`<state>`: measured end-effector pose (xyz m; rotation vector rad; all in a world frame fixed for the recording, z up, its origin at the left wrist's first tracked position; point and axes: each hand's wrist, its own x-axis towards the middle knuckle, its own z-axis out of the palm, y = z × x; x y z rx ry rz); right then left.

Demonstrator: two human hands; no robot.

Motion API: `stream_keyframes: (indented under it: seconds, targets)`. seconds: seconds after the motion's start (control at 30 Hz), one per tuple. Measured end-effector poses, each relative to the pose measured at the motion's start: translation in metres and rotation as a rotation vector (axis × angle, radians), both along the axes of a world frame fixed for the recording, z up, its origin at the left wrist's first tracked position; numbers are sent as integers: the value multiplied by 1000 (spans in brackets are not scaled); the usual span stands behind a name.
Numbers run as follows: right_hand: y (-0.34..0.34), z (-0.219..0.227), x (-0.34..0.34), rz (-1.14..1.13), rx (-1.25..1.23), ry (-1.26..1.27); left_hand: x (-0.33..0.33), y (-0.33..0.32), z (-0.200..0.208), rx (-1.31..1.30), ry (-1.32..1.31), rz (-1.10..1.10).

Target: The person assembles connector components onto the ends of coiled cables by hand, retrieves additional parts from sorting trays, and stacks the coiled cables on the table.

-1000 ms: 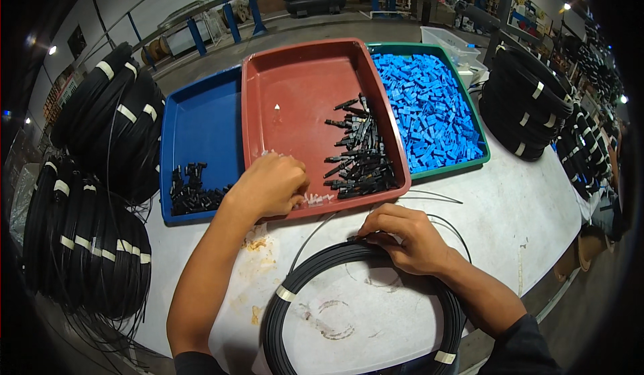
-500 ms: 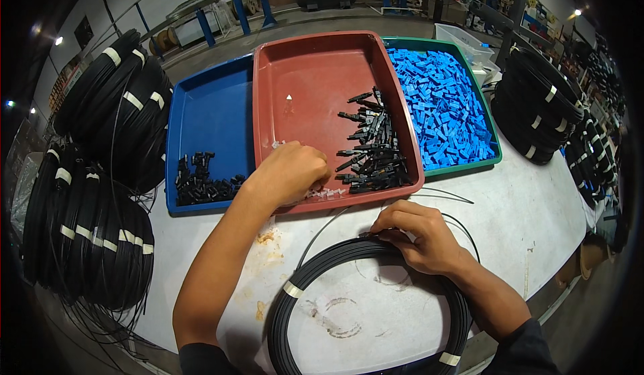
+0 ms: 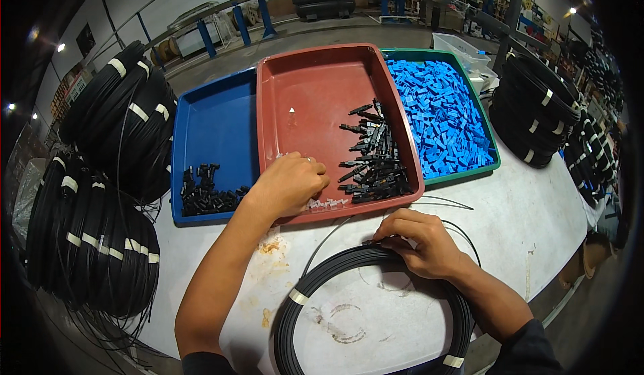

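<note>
In the head view, the left hand (image 3: 295, 182) bends palm-down over the near edge of the red tray (image 3: 308, 80), close to its left corner, fingers curled; the fingertips are hidden, so I cannot tell whether they grip any white pieces (image 3: 329, 203) there; the right hand (image 3: 419, 241), knuckles up, pinches a small dark piece (image 3: 367, 243), its long axis roughly sideways, tip toward the left edge of the table (image 3: 537, 227); below, the black cable coil (image 3: 329, 265) lies flat toward the table's near edge
</note>
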<state>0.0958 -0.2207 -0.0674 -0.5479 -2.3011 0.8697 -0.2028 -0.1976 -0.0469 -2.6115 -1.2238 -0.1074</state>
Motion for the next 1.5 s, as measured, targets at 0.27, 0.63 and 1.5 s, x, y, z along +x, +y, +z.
stream_keyframes:
  seconds: [0.27, 0.63, 1.5]
  targets:
    - [0, -1, -1, 2, 13, 14, -12, -6, 6, 15, -264, -43]
    - [2, -7, 2, -75, 109, 141, 49, -45, 20, 72, -1058, 23]
    - [-2, -5, 1, -194, 248, 327, 86, -77, -29, -522, -1607, 12]
